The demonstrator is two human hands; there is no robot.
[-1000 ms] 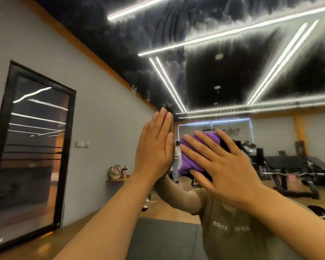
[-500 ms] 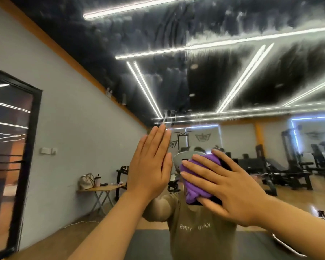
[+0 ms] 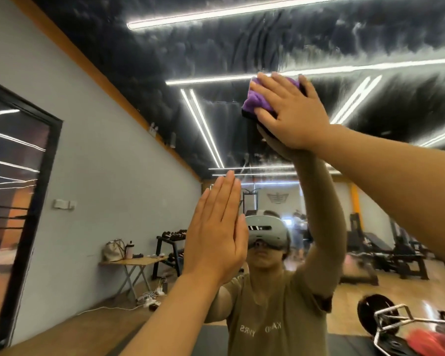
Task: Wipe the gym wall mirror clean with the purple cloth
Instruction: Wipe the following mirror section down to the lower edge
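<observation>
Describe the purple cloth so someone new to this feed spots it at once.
Start at the wall mirror filling the view and look high, right of centre. There the right hand presses the purple cloth flat against the glass. It is the only purple thing, bunched under straight fingers; the left hand below holds nothing.

We see smeared mirror [image 3: 242, 42] glass free above and left of our cloth [image 3: 254, 101], while our flat left hand [image 3: 216, 232] blocks the lower middle stretch.
</observation>
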